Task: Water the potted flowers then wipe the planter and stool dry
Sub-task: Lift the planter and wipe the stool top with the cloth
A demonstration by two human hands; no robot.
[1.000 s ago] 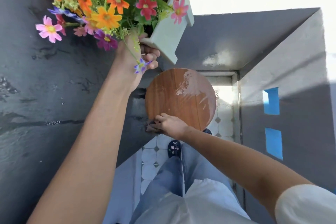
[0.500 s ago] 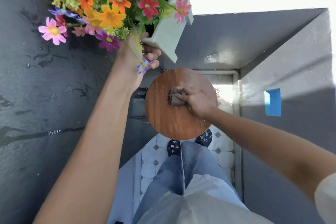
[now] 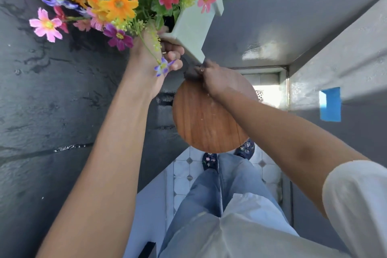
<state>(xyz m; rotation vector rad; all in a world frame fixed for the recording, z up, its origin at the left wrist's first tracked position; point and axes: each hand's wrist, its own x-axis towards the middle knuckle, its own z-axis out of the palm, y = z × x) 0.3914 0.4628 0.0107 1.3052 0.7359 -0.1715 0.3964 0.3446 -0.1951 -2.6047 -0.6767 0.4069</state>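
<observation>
The left hand (image 3: 159,54) was closed on the rim of the planter (image 3: 192,27), held tilted above the stool (image 3: 207,119), and the right hand (image 3: 213,80), nearer its low corner, pressed a dark cloth (image 3: 191,73) just below.

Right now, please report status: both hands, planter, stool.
Left hand holds planter lifted off the stool. Right hand presses dark cloth at far edge of stool. Nothing blocking the seat.
</observation>
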